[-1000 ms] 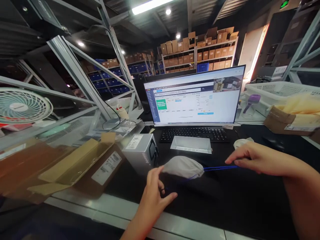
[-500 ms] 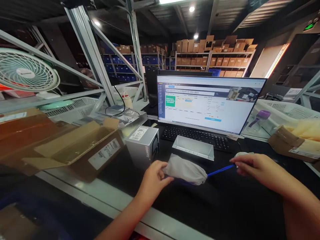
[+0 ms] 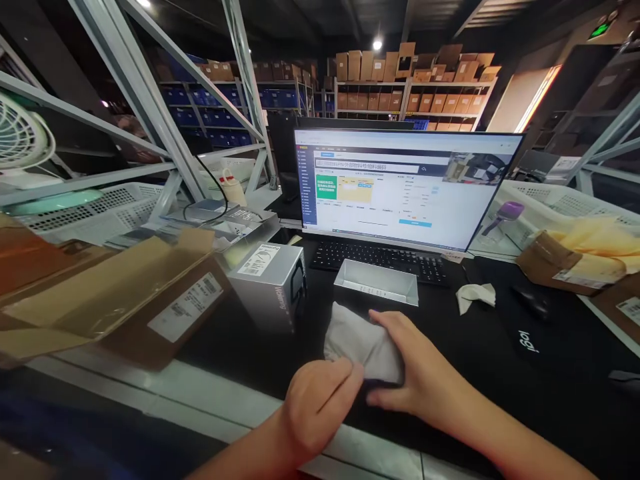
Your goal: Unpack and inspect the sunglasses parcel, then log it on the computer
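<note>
A light grey cloth drawstring pouch is held between my two hands above the black desk mat. My left hand is closed, its fingers pinched against the near side of the pouch. Round the pouch's right end curls my right hand, thumb below and fingers on top. The blue cord cannot be made out now, and what is inside the pouch is hidden. Just beyond lies an open silver-grey tray. A grey printed box stands to the left of the pouch.
An open cardboard carton sits at the left. The monitor and keyboard are behind the tray. On the right are a crumpled white piece, a black mouse and a carton with yellow material.
My right hand has let go of the blue cord and come left onto the pouch. A crumpled white piece now lies on the mat. The view has shifted right.
</note>
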Available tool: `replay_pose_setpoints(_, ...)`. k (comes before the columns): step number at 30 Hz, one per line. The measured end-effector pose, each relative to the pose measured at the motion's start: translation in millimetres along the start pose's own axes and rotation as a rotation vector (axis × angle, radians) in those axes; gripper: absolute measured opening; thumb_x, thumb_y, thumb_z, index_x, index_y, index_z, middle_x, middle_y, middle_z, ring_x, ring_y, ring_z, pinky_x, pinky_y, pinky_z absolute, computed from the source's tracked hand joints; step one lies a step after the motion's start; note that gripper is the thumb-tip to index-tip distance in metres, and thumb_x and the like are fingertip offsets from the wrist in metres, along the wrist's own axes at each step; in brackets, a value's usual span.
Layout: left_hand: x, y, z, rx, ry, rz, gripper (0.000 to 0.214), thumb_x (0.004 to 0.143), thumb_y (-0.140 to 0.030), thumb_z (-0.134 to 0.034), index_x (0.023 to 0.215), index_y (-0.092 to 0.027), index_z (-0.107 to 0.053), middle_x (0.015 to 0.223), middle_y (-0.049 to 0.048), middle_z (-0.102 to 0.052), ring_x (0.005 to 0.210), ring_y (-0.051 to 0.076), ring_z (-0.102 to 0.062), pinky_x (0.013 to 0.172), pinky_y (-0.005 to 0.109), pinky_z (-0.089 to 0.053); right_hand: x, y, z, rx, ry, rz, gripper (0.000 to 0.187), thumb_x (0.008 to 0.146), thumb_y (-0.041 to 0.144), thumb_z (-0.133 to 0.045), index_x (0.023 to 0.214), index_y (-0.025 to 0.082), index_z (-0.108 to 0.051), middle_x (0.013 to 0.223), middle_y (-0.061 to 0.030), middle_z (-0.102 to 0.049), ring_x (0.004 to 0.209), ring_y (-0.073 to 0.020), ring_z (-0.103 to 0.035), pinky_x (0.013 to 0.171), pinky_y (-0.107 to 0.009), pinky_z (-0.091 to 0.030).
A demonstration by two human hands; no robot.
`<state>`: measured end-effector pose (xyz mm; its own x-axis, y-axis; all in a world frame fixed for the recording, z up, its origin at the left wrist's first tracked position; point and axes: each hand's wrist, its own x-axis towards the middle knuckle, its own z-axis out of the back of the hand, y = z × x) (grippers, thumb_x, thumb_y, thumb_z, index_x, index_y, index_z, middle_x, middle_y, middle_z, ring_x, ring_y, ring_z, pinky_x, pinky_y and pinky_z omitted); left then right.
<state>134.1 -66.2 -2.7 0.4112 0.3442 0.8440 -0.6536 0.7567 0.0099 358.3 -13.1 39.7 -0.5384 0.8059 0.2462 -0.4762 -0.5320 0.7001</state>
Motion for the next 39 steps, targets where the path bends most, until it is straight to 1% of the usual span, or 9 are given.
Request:
replay_pose_setpoints(8,6.2,-3.6,-4.9,-0.038,-0.198,0.280,0.039,0.087,-0.010,-0.068,0.124,-0.017,-0.062,0.139,0.0161,-0.045,0.115,0.021,-0.062,0.096,0.035,-0.061,8.6,-8.7,26.3,0.111,-0.424,-0.063,0.062,0.067,0.014,-0.064,0.128,0.028,-0.061,0.122,-0.0040,-0.069,0.107,-0.0224,-0.068,0.091,-0.037,-0.058)
replay_pose_setpoints(11,0.7,3.8,-2.9,-0.051,0.066,0.238,0.050,0.083,-0.025,-0.078,0.128,-0.017,-0.058,0.129,0.0148,-0.058,0.118,0.027,-0.062,0.100,0.045,-0.059,7.4,-14.2,55.4,0.444,-0.778,-0.220,0.044,0.072,0.028,-0.075,0.114,0.029,-0.063,0.099,0.0006,-0.068,0.080,-0.0162,-0.066,0.065,-0.027,-0.056)
replay_pose_setpoints(14,-0.7,11.2,-6.9,-0.045,0.422,0.261,0.093,0.063,-0.038,-0.095,0.140,-0.017,-0.049,0.139,0.0196,-0.058,0.127,0.035,-0.058,0.103,0.053,-0.057,6.3,-21.5,73.8,0.658,-0.911,-0.217,0.036,0.073,0.034,-0.079,0.105,0.032,-0.063,0.092,0.0031,-0.065,0.075,-0.0153,-0.063,0.061,-0.027,-0.053)
replay_pose_setpoints(17,3.1,15.4,-14.1,0.004,0.531,0.270,0.111,0.054,-0.028,-0.099,0.147,-0.014,-0.040,0.151,0.0256,-0.048,0.135,0.039,-0.052,0.106,0.056,-0.054,9.7,-27.0,77.0,0.669,-0.847,-0.213,0.033,0.073,0.035,-0.080,0.103,0.031,-0.065,0.092,0.0024,-0.068,0.081,-0.0181,-0.065,0.067,-0.029,-0.055)
replay_pose_setpoints(21,7.1,14.4,-19.4,-0.043,0.583,0.239,0.061,0.070,-0.011,-0.084,0.123,-0.018,-0.056,0.115,0.0083,-0.067,0.100,0.025,-0.064,0.083,0.040,-0.059,16.3,-24.1,65.1,0.696,-0.709,-0.192,0.056,0.064,0.030,-0.086,0.116,0.029,-0.064,0.107,0.0005,-0.071,0.096,-0.0182,-0.067,0.079,-0.027,-0.057)
replay_pose_setpoints(24,1.9,4.6,-23.6,-0.026,0.472,0.058,0.015,0.084,-0.009,-0.068,0.091,-0.020,-0.060,0.086,0.0015,-0.063,0.077,0.018,-0.058,0.066,0.031,-0.051,16.6,-12.7,52.2,0.654,-0.602,-0.168,0.067,0.067,0.029,-0.086,0.127,0.030,-0.058,0.124,-0.0012,-0.067,0.110,-0.0187,-0.066,0.088,-0.029,-0.055)
replay_pose_setpoints(29,-11.1,-14.7,-29.5,-0.005,0.230,-0.110,0.015,0.096,-0.009,-0.052,0.099,-0.017,-0.065,0.081,0.0011,-0.065,0.072,0.016,-0.057,0.066,0.030,-0.049,9.1,8.7,24.9,0.435,-0.432,0.007,0.052,0.073,0.035,-0.079,0.117,0.028,-0.052,0.100,0.0015,-0.066,0.080,-0.0136,-0.063,0.068,-0.025,-0.053)
replay_pose_setpoints(33,-18.0,-12.4,-27.9,0.021,0.129,-0.023,0.021,0.099,-0.013,-0.047,0.104,-0.018,-0.067,0.082,0.0027,-0.068,0.071,0.016,-0.060,0.065,0.029,-0.052,6.0,10.6,-6.0,-0.059,-0.180,0.122,0.041,0.066,0.027,-0.072,0.099,0.025,-0.049,0.086,0.0005,-0.061,0.071,-0.0154,-0.059,0.060,-0.027,-0.046)
replay_pose_setpoints(39,-24.5,-5.7,-19.7,0.018,0.136,0.014,0.027,0.100,-0.010,-0.041,0.118,-0.011,-0.062,0.084,0.0067,-0.071,0.080,0.019,-0.068,0.071,0.032,-0.059,32.3,9.2,-24.8,-0.936,0.198,-0.323,0.031,0.081,0.009,-0.053,0.110,0.019,-0.058,0.096,-0.0123,-0.068,0.087,-0.0236,-0.069,0.065,-0.029,-0.044)
